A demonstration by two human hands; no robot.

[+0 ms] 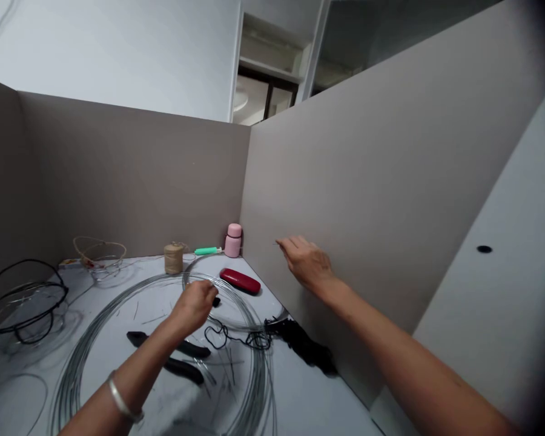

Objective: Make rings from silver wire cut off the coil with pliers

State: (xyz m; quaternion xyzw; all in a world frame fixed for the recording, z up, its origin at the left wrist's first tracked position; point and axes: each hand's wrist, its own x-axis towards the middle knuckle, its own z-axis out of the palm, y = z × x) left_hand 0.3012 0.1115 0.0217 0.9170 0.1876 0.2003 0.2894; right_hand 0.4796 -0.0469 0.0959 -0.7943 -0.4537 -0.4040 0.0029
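My left hand (pixel 195 306) hovers over the white table (pixel 309 399), its fingers closed on a loop of thin grey wire (pixel 200 277) next to a small black piece (pixel 215 301). My right hand (pixel 306 261) is raised near the grey partition, fingers pinched together on a fine wire end (pixel 277 244) that pokes out to the left. A large coil of grey wire (pixel 254 363) lies flat under both arms. Black-handled pliers (pixel 181 357) rest inside the coil. A tangle of black cord (pixel 300 342) lies by the partition.
A red case (pixel 240 281), a pink bottle (pixel 233 240), a green-handled tool (pixel 208 250) and a spool of twine (pixel 173 258) stand in the back corner. Wire baskets (pixel 100 254) and a black wire frame (pixel 22 303) sit at the left. Grey partitions (pixel 390 181) wall in the table.
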